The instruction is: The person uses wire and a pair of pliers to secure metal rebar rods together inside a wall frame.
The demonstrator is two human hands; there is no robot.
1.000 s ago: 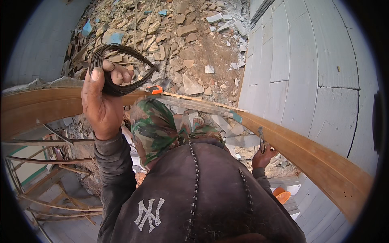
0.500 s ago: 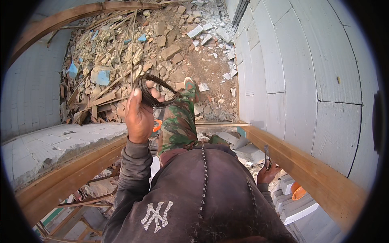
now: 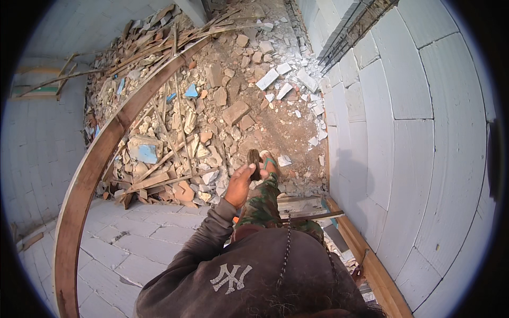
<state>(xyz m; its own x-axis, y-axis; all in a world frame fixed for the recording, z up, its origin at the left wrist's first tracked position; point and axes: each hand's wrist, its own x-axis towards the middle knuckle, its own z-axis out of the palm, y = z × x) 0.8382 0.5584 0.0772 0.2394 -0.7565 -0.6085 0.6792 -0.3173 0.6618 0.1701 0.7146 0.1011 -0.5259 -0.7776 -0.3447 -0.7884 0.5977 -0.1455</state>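
Observation:
My left hand (image 3: 239, 185) is closed around a coil of dark thin wire (image 3: 253, 158). It holds the coil out in front of my body, above my camouflage-trousered leg (image 3: 263, 199); the coil is turned nearly edge-on. At the lower right, my right hand (image 3: 358, 274) shows only in part beside a wooden beam (image 3: 383, 281). From it a slim dark metal hand tool (image 3: 364, 256) sticks up, too small to name exactly. Most of that hand and its forearm are hidden by my body.
Below and ahead lies rubble (image 3: 233, 113) of broken bricks, blocks and wooden sticks. A pale block wall (image 3: 405, 148) rises on the right. A long timber (image 3: 93, 175) spans the left, over a block surface (image 3: 132, 249). My sandaled foot (image 3: 269, 161) stands near the rubble.
The view has shifted, bringing the left timber and block surface further in. My left hand has turned the wire coil edge-on. My right hand is now more hidden behind my body.

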